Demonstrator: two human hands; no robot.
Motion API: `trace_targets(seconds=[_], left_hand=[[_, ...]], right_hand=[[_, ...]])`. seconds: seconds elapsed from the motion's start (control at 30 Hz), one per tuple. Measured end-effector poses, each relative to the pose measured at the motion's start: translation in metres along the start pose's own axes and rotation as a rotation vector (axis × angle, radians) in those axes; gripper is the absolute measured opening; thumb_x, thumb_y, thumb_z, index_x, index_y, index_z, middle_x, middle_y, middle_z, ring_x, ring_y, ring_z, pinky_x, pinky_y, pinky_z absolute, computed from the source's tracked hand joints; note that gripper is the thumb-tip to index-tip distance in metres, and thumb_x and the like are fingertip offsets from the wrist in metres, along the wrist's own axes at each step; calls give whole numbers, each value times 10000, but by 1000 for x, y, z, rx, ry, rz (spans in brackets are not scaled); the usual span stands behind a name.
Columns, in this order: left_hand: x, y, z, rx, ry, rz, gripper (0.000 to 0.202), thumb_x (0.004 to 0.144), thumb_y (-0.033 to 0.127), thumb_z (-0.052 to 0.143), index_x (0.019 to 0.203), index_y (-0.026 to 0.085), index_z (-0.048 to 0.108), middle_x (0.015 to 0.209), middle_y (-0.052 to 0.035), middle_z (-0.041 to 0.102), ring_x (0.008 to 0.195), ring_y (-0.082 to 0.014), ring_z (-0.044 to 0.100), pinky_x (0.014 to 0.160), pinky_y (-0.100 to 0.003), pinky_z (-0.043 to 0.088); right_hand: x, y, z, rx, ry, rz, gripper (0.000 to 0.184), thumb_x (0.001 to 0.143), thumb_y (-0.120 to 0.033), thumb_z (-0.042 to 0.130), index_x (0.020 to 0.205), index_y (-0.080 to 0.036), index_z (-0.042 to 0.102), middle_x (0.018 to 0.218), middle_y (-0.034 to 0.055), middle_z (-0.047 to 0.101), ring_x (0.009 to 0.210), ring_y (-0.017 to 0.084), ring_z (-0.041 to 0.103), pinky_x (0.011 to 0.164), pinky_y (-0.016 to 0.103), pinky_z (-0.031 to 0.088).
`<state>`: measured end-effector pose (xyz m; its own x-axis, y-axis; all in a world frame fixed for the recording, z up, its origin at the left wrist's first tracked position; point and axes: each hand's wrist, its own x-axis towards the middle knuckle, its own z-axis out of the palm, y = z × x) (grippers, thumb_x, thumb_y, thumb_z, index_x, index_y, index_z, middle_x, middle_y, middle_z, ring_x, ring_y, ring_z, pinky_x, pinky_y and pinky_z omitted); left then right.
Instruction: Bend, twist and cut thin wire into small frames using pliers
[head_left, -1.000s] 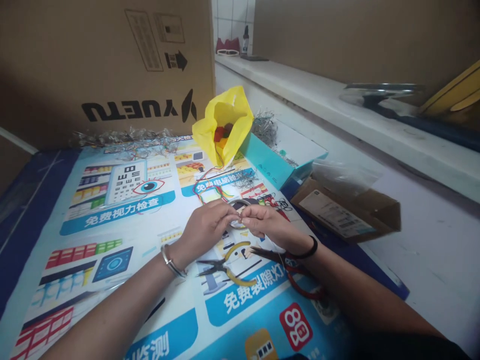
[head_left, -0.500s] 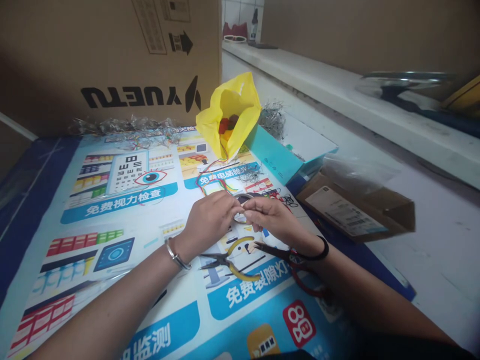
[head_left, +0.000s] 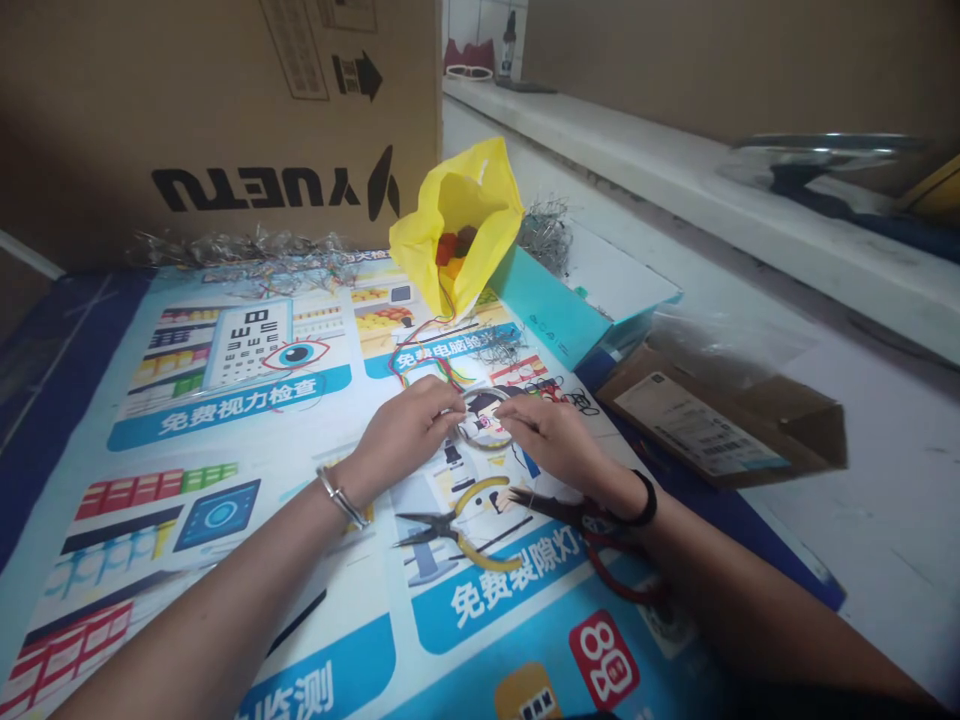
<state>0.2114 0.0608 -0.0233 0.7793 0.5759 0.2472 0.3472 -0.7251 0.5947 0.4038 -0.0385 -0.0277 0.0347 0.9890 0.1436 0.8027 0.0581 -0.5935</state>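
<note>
My left hand (head_left: pixel 405 430) and my right hand (head_left: pixel 551 435) hold a small metal ring (head_left: pixel 484 420) between them, just above the printed poster (head_left: pixel 225 400). Both hands pinch the ring at its sides with closed fingers. A silver bangle sits on my left wrist and a black band on my right. Yellow-handled pliers (head_left: pixel 457 525) lie on the poster just below my hands. Red-handled scissors (head_left: pixel 592 540) lie partly under my right forearm.
A yellow bag (head_left: pixel 461 215) with red and orange pieces stands behind the hands, coloured threads trailing from it. A teal box (head_left: pixel 570 305) and a flat cardboard box (head_left: pixel 720 425) lie to the right. A large cardboard box (head_left: pixel 225 120) stands at the back, wire bits along its foot.
My hands have drawn slightly apart, so more of the ring shows between them. The camera view has shifted a little; pliers and scissors lie where they were.
</note>
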Motion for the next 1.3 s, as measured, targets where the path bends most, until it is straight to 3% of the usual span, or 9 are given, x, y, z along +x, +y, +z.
trace_targets(seconds=[0.13,0.33,0.63,0.87,1.1,1.3], left_hand=[[-2,-5,4,80,-83,-16,230,829,100,466,914,224,639,952,-16,577,859,-156,570,744,-281,469],[-5,-2,1,261,-159,2,299,849,114,419,980,246,653,1042,-20,576,870,-166,589,705,-273,470],[-3,6,-6,473,-219,98,366,783,45,465,1009,271,643,1028,-34,587,879,-199,577,631,-280,439],[-3,2,-6,422,-228,98,398,772,37,468,1041,274,642,1059,-36,585,930,-205,567,679,-283,461],[0,-7,-8,230,-236,71,383,789,42,469,1042,254,663,1065,-27,599,994,-190,552,830,-291,465],[2,-12,-8,154,-212,37,332,842,85,437,1055,210,658,1017,-42,610,974,-183,554,833,-288,467]], right_hand=[[1,-3,1,-117,-33,18,229,869,-223,464,968,-225,670,917,40,714,818,173,644,722,243,419],[3,-13,-1,-218,-77,50,241,864,-239,466,984,-239,675,871,39,723,779,182,650,675,244,407],[7,-14,4,-258,-83,45,235,858,-230,470,956,-240,683,852,35,728,753,180,653,641,246,396],[7,-12,6,-260,-80,16,242,868,-229,455,938,-243,687,860,31,726,762,171,649,663,240,404],[8,-19,2,-285,-70,66,244,864,-216,460,948,-236,688,832,36,721,753,162,642,651,224,399],[7,-22,-1,-300,-100,71,250,873,-222,448,952,-228,686,851,32,718,781,152,644,676,212,403]])
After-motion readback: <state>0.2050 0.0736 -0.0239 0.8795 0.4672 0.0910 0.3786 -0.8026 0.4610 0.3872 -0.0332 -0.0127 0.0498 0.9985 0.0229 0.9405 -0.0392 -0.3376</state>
